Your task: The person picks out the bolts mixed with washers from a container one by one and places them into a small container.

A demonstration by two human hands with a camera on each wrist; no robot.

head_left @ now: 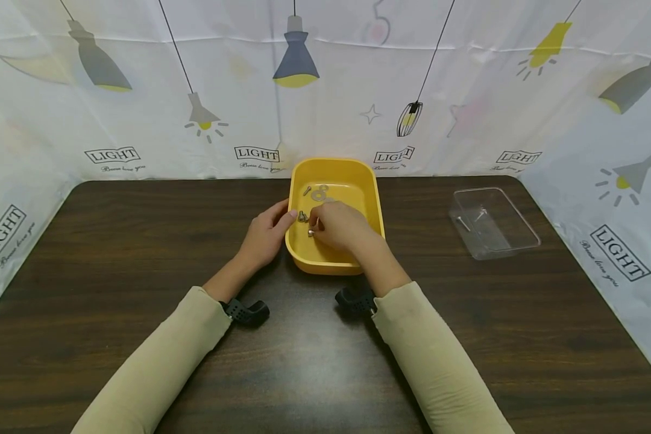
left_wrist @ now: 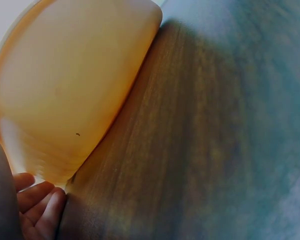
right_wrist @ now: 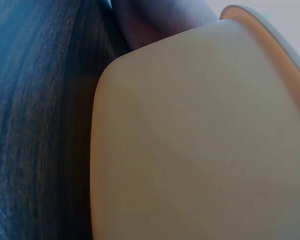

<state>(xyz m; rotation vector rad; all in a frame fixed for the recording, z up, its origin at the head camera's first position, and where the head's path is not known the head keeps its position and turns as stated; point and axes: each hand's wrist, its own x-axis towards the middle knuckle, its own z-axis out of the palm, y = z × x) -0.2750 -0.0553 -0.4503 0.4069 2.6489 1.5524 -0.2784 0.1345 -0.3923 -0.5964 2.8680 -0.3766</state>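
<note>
"Where is the left hand (head_left: pixel 268 235)?"
"Gripping the left rim of the yellow plastic tub (head_left: pixel 359 202), on the surface (head_left: pixel 141 271)."
"And the right hand (head_left: pixel 337 224)?"
"Inside the tub, curled at a metal fastener (head_left: pixel 311 232); whether it's pinching is impossible to tell."

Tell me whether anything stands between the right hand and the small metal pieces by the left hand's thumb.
Nothing visible does: the right hand is inside the yellow tub, right beside the small metal pieces. The left hand, at the tub's left rim, isn't between them.
</note>
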